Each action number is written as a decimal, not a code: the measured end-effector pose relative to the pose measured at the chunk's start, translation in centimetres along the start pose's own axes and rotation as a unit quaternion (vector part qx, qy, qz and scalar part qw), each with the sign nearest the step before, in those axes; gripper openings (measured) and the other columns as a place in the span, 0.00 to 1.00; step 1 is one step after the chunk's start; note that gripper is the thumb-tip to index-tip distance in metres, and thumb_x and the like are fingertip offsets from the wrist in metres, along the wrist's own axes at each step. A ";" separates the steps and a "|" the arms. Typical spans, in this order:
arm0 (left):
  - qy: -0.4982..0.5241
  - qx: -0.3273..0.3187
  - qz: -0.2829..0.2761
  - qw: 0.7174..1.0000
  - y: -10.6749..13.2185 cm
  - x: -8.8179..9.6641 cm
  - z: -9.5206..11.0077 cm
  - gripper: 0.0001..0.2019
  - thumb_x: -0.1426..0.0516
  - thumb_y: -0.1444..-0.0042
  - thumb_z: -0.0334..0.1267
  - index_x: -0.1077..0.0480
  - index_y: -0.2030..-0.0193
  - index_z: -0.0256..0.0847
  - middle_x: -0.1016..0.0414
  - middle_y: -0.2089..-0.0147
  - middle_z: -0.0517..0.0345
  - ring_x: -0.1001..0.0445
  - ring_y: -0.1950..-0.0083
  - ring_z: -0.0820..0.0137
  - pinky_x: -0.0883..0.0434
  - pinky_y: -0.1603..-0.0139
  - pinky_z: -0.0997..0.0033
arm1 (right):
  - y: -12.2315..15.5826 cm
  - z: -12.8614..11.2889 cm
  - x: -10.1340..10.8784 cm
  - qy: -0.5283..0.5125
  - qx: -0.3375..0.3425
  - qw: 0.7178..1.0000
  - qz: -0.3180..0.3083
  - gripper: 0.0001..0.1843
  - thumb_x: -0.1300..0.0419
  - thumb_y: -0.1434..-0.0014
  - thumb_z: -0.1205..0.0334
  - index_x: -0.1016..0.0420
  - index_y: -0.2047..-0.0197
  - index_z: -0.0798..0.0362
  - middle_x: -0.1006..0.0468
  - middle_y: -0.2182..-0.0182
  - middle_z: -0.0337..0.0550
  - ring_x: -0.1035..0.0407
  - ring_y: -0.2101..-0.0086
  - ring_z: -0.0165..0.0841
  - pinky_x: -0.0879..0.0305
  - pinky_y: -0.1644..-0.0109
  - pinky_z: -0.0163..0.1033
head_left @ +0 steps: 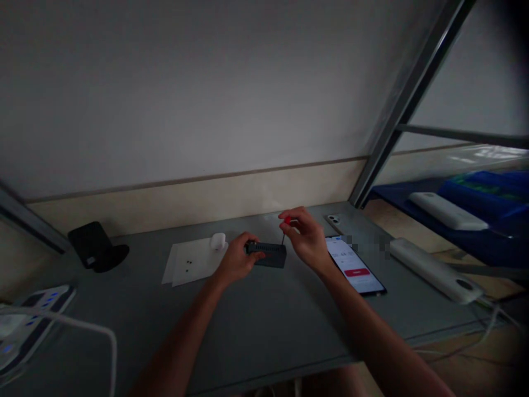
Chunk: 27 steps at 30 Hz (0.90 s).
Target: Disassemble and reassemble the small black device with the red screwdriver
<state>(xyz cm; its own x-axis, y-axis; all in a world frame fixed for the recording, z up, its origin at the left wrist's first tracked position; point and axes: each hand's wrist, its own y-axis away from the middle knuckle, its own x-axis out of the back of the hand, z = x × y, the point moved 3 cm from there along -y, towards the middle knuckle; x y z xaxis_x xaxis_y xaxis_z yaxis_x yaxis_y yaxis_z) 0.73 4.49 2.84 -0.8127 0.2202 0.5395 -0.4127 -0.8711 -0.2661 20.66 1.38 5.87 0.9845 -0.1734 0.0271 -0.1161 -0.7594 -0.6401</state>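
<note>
A dark box-shaped device [270, 256] with a row of slots along one edge is held just above or on the grey desk; I cannot tell which. Its left end is gripped by my left hand [239, 256], thumb on the near side. My right hand [306, 237] pinches the red handle of a screwdriver [287, 221]. The thin shaft points down to the right end of the device, where the tip is too small to make out. Left of my left hand, several tiny dark screws [188, 263] lie on white paper [198, 270].
A white earbud case [217, 241] sits on the paper. Right of my right hand lie a lit phone [357, 267], another phone [334, 222] and a long white power strip [433, 270]. A black stand [97, 248] and a white power strip [37, 320] with a cable are at left.
</note>
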 end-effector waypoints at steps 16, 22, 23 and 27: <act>-0.005 0.000 -0.006 1.000 0.1 0.1 0.1 0.12 0.34 0.51 0.31 0.30 0.61 0.39 0.27 0.63 0.59 0.29 0.59 0.66 0.34 0.55 0.69 | 0.0 0.5 -0.1 -0.078 -0.056 0.995 -0.029 0.11 0.46 0.31 0.58 0.27 0.48 0.48 0.24 0.62 0.42 0.27 0.61 0.35 0.32 0.55 0.43; -0.002 -0.003 -0.005 1.000 0.1 0.1 -0.1 0.12 0.34 0.50 0.30 0.30 0.60 0.39 0.27 0.61 0.59 0.28 0.58 0.66 0.33 0.54 0.68 | 0.2 0.6 -0.2 -0.017 -0.051 0.998 0.013 0.10 0.38 0.37 0.58 0.24 0.51 0.47 0.25 0.60 0.42 0.28 0.61 0.34 0.30 0.54 0.43; -0.002 -0.005 -0.004 1.000 0.1 0.1 -0.1 0.13 0.34 0.50 0.31 0.30 0.60 0.39 0.27 0.61 0.59 0.28 0.58 0.66 0.33 0.54 0.68 | 0.2 0.5 -0.3 -0.043 -0.059 0.997 0.003 0.11 0.39 0.36 0.58 0.25 0.50 0.47 0.25 0.60 0.42 0.27 0.62 0.34 0.29 0.54 0.44; 0.002 -0.007 -0.003 1.000 0.2 0.2 -0.3 0.13 0.33 0.49 0.32 0.30 0.58 0.39 0.27 0.61 0.59 0.28 0.57 0.65 0.33 0.53 0.68 | 0.0 0.1 0.2 -0.131 -0.061 0.989 0.024 0.12 0.44 0.33 0.59 0.27 0.48 0.47 0.24 0.56 0.44 0.27 0.66 0.32 0.29 0.60 0.42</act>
<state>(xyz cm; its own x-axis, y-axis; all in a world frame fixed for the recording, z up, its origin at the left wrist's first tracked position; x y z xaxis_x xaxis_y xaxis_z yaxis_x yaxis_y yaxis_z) 0.38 4.44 2.65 -0.8115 0.2265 0.5386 -0.4229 -0.8637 -0.2740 20.91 1.43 5.81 0.9760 -0.0540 -0.2110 -0.1621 -0.8270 -0.5384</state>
